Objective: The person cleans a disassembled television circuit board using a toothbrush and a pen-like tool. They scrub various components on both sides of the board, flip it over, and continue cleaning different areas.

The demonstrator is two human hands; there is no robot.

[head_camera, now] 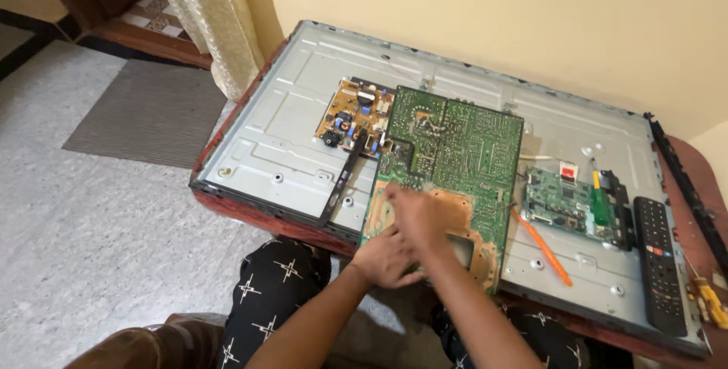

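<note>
A large green circuit board lies solder side up on the grey metal back of an opened flat television. My right hand rests on the board's near left part, fingers spread and blurred. My left hand sits just under it at the board's near edge, touching the edge; its fingers are partly hidden by my right hand. Whether it grips the board I cannot tell.
A yellow-brown power board lies left of the green board, a small green board to its right. An orange pry tool, black remote, black strip and yellow-handled tool lie nearby. A grey mat covers the floor.
</note>
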